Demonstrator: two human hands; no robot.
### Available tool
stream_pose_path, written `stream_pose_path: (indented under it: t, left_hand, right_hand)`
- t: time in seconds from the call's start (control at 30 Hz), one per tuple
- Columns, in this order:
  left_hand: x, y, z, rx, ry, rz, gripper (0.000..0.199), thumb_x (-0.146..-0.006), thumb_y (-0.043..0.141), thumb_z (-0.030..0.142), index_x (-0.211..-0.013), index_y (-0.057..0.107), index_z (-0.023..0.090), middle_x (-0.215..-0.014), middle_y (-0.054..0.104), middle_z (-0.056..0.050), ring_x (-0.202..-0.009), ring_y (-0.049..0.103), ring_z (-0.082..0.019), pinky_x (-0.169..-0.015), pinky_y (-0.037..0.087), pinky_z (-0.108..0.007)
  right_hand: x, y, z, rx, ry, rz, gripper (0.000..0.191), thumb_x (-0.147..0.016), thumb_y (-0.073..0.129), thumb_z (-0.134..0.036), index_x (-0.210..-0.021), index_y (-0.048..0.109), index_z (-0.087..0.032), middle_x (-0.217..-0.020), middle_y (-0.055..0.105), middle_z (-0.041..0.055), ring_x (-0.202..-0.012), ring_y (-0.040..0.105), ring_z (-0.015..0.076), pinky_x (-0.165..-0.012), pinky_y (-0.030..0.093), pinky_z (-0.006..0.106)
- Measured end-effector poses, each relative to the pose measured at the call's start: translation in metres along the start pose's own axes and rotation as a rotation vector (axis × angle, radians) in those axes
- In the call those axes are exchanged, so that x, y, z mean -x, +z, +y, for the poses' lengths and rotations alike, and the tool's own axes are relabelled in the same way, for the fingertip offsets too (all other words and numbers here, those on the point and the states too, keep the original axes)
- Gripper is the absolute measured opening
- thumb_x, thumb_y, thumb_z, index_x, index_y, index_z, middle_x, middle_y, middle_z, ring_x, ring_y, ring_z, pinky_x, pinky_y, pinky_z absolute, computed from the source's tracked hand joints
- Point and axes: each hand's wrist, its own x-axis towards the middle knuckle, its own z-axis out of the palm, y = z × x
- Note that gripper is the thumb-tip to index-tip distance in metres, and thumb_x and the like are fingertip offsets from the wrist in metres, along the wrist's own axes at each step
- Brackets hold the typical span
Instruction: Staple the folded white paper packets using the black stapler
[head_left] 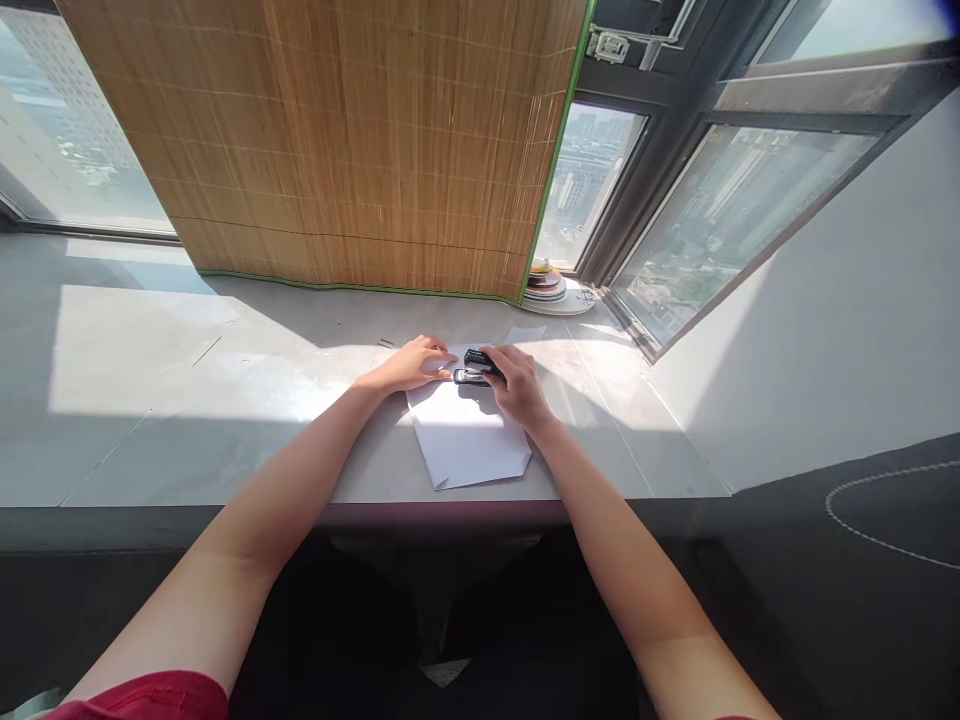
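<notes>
Stapler (480, 358), black, is held between the thumb and fingers of the right hand (519, 388) — its upper and lower arms spread apart — at the far part of the white paper (469, 440). The left hand (415, 364) is at the far left corner of the paper, thumb and fingers narrowly spaced, fingertips just beside the stapler; whether they grip the paper cannot be told. The paper lies near the front edge of the ledge (187, 460). Stacked plates (555, 297) stand at the ledge's far edge, toward its right corner, beside the bamboo blind (360, 150).
</notes>
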Motion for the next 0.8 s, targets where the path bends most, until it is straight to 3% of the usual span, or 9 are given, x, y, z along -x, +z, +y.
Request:
stream_pose_path:
  t: [0.13, 0.27, 0.33, 0.4, 0.5, 0.67, 0.8]
  left_hand:
    - [-0.002, 0.008, -0.01, -0.006, 0.005, 0.044, 0.037, -0.104, 0.061, 0.04, -0.133, 0.081, 0.03, -0.131, 0.07, -0.014, -0.124, 0.062, -0.032, -0.111, 0.05, -0.051]
    - [-0.003, 0.015, -0.021, 0.022, 0.019, 0.086, 0.037, -0.105, 0.054, 0.032, -0.13, 0.082, 0.029, -0.13, 0.071, -0.013, -0.123, 0.063, -0.031, -0.112, 0.05, -0.05]
    - [-0.003, 0.015, -0.023, 0.031, 0.019, 0.084, 0.039, -0.104, 0.054, 0.028, -0.131, 0.081, 0.028, -0.131, 0.071, -0.013, -0.124, 0.063, -0.03, -0.112, 0.05, -0.05]
    - [-0.003, 0.014, -0.024, 0.043, 0.015, 0.073, 0.04, -0.103, 0.053, 0.026, -0.131, 0.081, 0.027, -0.133, 0.07, -0.014, -0.126, 0.062, -0.03, -0.113, 0.05, -0.05]
    - [-0.002, 0.013, -0.025, 0.068, 0.004, 0.062, 0.042, -0.1, 0.053, 0.021, -0.131, 0.08, 0.026, -0.134, 0.07, -0.013, -0.129, 0.062, -0.03, -0.114, 0.049, -0.05]
    - [-0.002, 0.015, -0.032, 0.119, 0.017, 0.103, 0.052, -0.09, 0.047, 0.008, -0.127, 0.08, 0.025, -0.134, 0.071, -0.012, -0.128, 0.063, -0.027, -0.114, 0.051, -0.047]
    - [-0.002, 0.016, -0.034, 0.141, 0.007, 0.131, 0.054, -0.085, 0.048, 0.006, -0.125, 0.081, 0.023, -0.133, 0.071, -0.012, -0.126, 0.065, -0.027, -0.114, 0.052, -0.045]
  right_hand:
    - [0.003, 0.009, -0.004, -0.034, -0.052, -0.133, 0.046, -0.1, 0.057, -0.016, -0.144, 0.065, -0.027, -0.132, 0.072, 0.0111, -0.125, 0.062, 0.0316, -0.108, 0.043, 0.048]
    - [0.002, 0.009, -0.005, -0.091, -0.072, -0.156, 0.043, -0.1, 0.059, -0.02, -0.142, 0.067, -0.027, -0.13, 0.072, 0.0095, -0.123, 0.063, 0.0298, -0.109, 0.043, 0.047]
    - [0.001, 0.005, -0.003, -0.119, -0.051, -0.057, 0.034, -0.102, 0.06, -0.029, -0.134, 0.072, -0.026, -0.125, 0.073, 0.0097, -0.119, 0.064, 0.0292, -0.107, 0.046, 0.045]
    - [0.0, 0.0, -0.001, -0.132, 0.067, 0.14, 0.029, -0.105, 0.055, -0.037, -0.113, 0.079, -0.023, -0.104, 0.073, 0.0092, -0.104, 0.066, 0.0273, -0.095, 0.051, 0.041]
    - [0.0, -0.005, 0.003, -0.122, 0.319, 0.359, 0.044, -0.105, 0.047, -0.04, -0.075, 0.073, -0.022, -0.066, 0.055, 0.0028, -0.074, 0.06, 0.0225, -0.072, 0.049, 0.035]
    - [0.001, -0.002, 0.003, -0.206, 0.399, 0.408, 0.046, -0.099, 0.048, -0.04, -0.058, 0.059, -0.023, -0.053, 0.037, -0.0021, -0.059, 0.051, 0.0182, -0.062, 0.041, 0.031]
    - [0.0, 0.002, 0.005, -0.239, 0.429, 0.346, 0.045, -0.093, 0.049, -0.04, -0.051, 0.042, -0.025, -0.052, 0.03, -0.003, -0.057, 0.042, 0.0151, -0.058, 0.034, 0.029]
